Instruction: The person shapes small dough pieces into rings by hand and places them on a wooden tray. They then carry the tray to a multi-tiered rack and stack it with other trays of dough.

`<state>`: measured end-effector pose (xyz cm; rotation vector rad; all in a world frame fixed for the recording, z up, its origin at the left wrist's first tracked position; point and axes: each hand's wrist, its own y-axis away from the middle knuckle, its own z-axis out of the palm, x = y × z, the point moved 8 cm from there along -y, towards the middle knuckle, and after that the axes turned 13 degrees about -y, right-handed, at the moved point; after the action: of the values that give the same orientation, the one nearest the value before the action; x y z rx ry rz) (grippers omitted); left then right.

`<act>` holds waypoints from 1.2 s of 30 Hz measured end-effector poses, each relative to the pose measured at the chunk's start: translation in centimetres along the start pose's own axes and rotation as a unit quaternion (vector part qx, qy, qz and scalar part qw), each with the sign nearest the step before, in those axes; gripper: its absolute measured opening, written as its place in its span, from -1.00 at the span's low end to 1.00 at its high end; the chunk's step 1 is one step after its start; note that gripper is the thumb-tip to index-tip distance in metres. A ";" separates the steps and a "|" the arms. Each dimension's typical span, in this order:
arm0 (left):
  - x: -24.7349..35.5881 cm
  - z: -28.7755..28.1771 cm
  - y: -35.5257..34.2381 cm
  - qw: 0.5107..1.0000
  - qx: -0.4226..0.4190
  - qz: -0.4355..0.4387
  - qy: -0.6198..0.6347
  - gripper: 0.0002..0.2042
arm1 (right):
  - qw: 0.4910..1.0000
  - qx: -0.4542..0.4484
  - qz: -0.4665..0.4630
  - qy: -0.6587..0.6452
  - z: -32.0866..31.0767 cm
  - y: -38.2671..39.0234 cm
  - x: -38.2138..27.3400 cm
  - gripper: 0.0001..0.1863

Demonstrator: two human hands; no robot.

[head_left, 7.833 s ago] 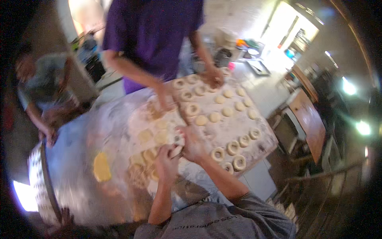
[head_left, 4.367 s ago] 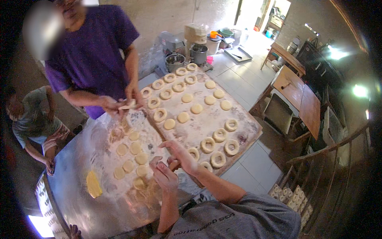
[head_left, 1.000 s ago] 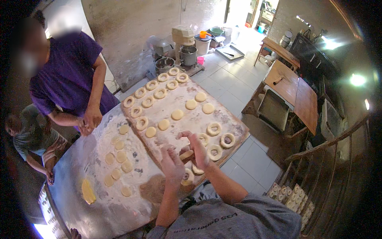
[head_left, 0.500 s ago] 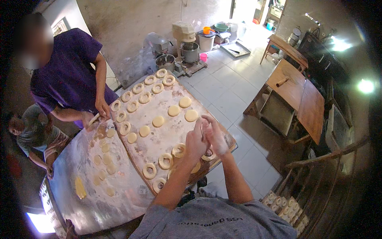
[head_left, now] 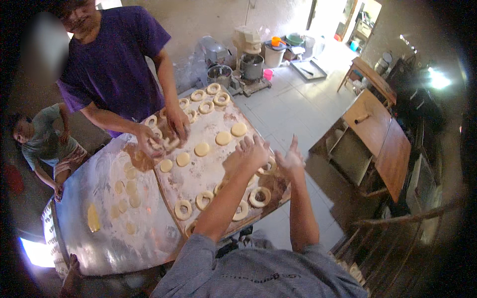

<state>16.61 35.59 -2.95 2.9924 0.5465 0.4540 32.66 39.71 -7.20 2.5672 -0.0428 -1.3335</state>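
Note:
My left hand [head_left: 252,155] hovers over the floured board [head_left: 198,174], fingers bent and spread, with no dough visible in it. My right hand [head_left: 292,160], dusted white, is raised past the board's right edge, its index finger and thumb apart and nothing in it. Between my hands lies a dough ring [head_left: 270,166], partly covered by the left one. Closer to me are several more rings, among them one dough ring [head_left: 260,197] near the board's edge. Flat dough discs [head_left: 202,149] run in a slanting line beyond my left hand.
Across the board, a person in a purple shirt [head_left: 112,64] handles dough rings [head_left: 171,144]. A floured metal sheet [head_left: 149,243] adjoins on the left, holding more discs. Another person [head_left: 49,144] sits far left. Mixers [head_left: 252,64] stand by the wall; wooden tables [head_left: 367,111] are right.
My hands were pressed together and have come apart, the right one moving right. The person in purple has reached farther over the board with both hands. The whole view has shifted.

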 end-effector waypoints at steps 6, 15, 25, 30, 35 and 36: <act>-1.4 1.0 1.7 0.990 -0.040 0.082 -0.105 -0.39 | 0.975 -0.028 -0.002 0.223 2.5 1.2 -1.6 0.06; -10.8 -1.0 7.1 0.972 0.236 -0.008 0.011 -0.51 | 0.952 0.056 -0.273 0.124 7.7 9.1 -10.2 -0.23; -46.7 -2.5 36.0 0.871 0.209 -0.391 0.209 -0.60 | 0.796 -0.414 -0.384 0.217 45.2 33.8 -19.0 -0.58; -51.2 -4.8 40.6 0.844 0.189 -0.442 0.237 -0.70 | 0.796 -0.369 -0.459 0.136 52.0 38.4 -19.7 -0.57; -52.4 -5.9 39.4 0.850 0.174 -0.344 0.358 -0.78 | 0.773 -0.596 -0.205 -0.079 49.4 38.8 -21.3 -0.60; -52.2 -6.7 39.2 0.844 0.175 -0.328 0.386 -0.79 | 0.761 -0.612 -0.166 -0.137 48.7 38.6 -21.4 -0.57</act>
<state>-18.83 -19.52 -6.29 2.4998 1.7841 1.6083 -15.76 -4.66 -7.94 1.2599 0.9399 -1.1767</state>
